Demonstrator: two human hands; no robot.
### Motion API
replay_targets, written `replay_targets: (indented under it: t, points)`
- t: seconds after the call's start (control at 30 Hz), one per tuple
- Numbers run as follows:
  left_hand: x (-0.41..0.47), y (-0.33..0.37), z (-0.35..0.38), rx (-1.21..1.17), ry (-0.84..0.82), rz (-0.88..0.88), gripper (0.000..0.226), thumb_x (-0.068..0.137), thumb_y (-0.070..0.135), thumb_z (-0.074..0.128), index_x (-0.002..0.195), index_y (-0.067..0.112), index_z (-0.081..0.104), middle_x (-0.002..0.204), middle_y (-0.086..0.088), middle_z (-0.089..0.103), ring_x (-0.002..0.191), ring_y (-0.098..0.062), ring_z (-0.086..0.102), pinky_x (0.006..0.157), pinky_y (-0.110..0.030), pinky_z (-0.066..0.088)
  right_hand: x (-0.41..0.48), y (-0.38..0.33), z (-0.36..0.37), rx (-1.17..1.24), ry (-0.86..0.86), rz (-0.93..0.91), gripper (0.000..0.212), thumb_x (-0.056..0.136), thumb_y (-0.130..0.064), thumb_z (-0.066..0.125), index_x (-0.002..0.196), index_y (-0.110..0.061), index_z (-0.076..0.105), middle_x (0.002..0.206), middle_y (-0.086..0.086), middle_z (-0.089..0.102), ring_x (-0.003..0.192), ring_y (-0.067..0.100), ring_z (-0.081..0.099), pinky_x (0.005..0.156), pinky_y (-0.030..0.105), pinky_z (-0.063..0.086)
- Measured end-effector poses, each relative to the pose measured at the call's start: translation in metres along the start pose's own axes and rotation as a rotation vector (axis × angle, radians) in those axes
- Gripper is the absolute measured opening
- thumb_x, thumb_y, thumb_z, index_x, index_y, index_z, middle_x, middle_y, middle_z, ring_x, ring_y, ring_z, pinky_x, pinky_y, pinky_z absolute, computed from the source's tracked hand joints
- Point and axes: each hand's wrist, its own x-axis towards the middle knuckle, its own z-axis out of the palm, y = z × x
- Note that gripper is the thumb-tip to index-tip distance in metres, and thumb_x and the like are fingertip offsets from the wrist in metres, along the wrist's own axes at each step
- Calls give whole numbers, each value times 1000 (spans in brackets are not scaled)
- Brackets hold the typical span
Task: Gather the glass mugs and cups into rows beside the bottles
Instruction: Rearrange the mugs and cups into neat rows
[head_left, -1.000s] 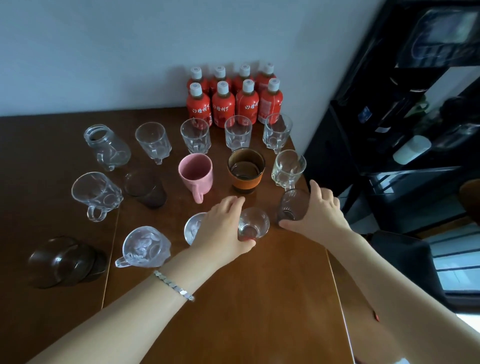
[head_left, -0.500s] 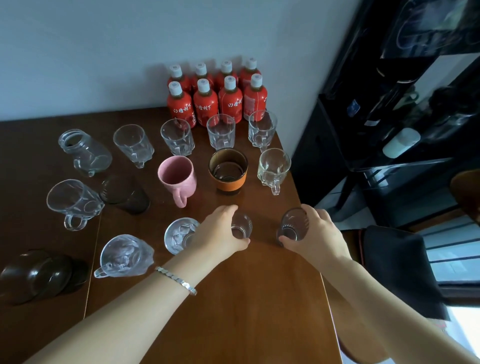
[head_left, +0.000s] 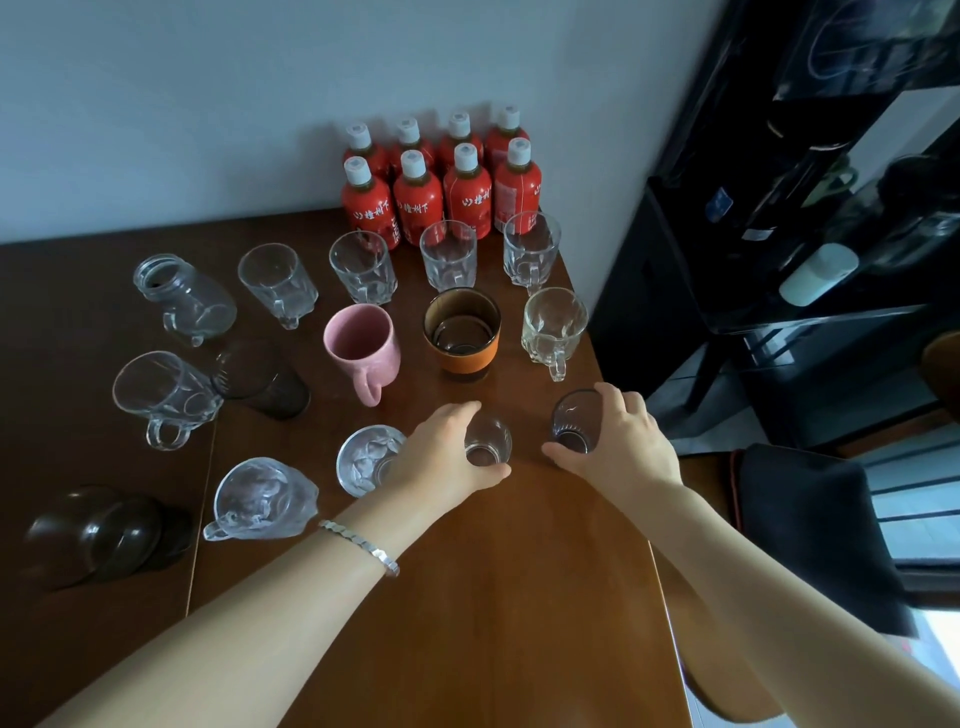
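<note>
On the surface (head_left: 519, 597), two rows are formed before the bottles (head_left: 441, 197). The left hand (head_left: 441, 460) is still curled round the small clear glass (head_left: 488, 441) and the right hand (head_left: 623, 447) round the dark glass (head_left: 571, 418). Both are barely shifted, so a third row is judged begun.

The dark glass (head_left: 571, 421) under the right hand (head_left: 623, 447) now sits farther from the clear mug (head_left: 553, 327), nearly level with the small glass (head_left: 488, 441) in the left hand (head_left: 441, 457).

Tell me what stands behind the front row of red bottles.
A second row of four red bottles; only their white caps and red shoulders show. The front row covers their bodies and labels.
</note>
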Motion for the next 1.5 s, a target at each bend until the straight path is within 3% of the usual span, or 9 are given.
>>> replay_targets:
  t: [0.1, 0.23, 0.37, 0.47, 0.6, 0.83, 1.03, 1.3, 1.5]
  points:
    - [0, 3, -11, -86, -5, -35, 69, 84, 47, 63, 143, 19, 41, 146, 1, 45, 132, -19, 46, 107, -33, 39, -6, 1, -2, -4, 44, -84, 95, 76, -59, 67, 150, -18, 23, 148, 6, 32, 138, 27, 28, 111, 39, 34]
    - [-2, -2, -35, -208, 108, -96, 41, 96, 32, 50, 134, 19, 52, 135, 5, 55, 127, -13, 50, 94, -21, 33, -16, -7, -9, 111, 211, -389, 55, 89, -25, 65, 139, -11, 47, 140, 6, 47, 135, 21, 35, 114, 32, 32]
    - [-10, -21, -44, -161, 162, -114, 35, 96, 24, 51, 130, 17, 54, 134, -1, 56, 121, -16, 55, 91, -24, 40, -20, -38, -3, 32, -109, -524, 84, 83, -37, 71, 150, -17, 26, 151, -1, 32, 140, 16, 30, 112, 30, 32]
    - [-21, -34, -45, -115, 227, -148, 36, 95, 22, 52, 131, 17, 54, 136, -3, 56, 121, -19, 56, 87, -25, 43, -20, -63, 15, -123, -227, -415, 102, 75, -51, 74, 152, -19, 13, 147, 4, 32, 137, 23, 34, 104, 37, 41]
    - [-33, -51, -49, -97, 277, -181, 36, 95, 21, 53, 131, 16, 55, 136, -3, 56, 123, -20, 54, 86, -25, 44, -15, -73, 28, -178, -171, -356, 79, 79, -42, 71, 143, -18, 30, 134, 5, 39, 125, 25, 45, 96, 36, 47]
    - [-51, -71, -55, -67, 315, -226, 35, 95, 22, 54, 129, 16, 56, 134, -4, 56, 122, -20, 54, 86, -27, 46, -16, -68, 25, -175, -178, -367, 78, 80, -35, 71, 145, -22, 28, 138, 2, 38, 127, 23, 43, 91, 34, 48]
    - [-82, -104, -79, -22, 319, -225, 40, 95, 24, 54, 134, 17, 51, 137, -5, 53, 117, -21, 58, 88, -29, 50, -32, -97, 18, -302, -169, -398, 99, 77, -40, 72, 152, -20, 9, 148, 9, 26, 135, 30, 31, 112, 40, 32]
    - [-122, -198, -127, 141, 316, -214, 51, 89, 26, 62, 137, 13, 48, 141, -5, 50, 126, -24, 52, 104, -40, 46, -84, -199, 51, -140, -225, -632, 65, 89, -32, 61, 146, -20, 32, 144, 3, 37, 135, 21, 35, 108, 34, 35]
    - [-129, -264, -147, 297, 49, -167, 86, 84, 40, 62, 152, 22, 13, 160, -1, 12, 146, -27, 19, 113, -41, 31, -104, -263, 117, -205, -265, -227, 108, 73, -64, 66, 151, -15, 9, 139, 12, 34, 130, 31, 44, 98, 38, 46]
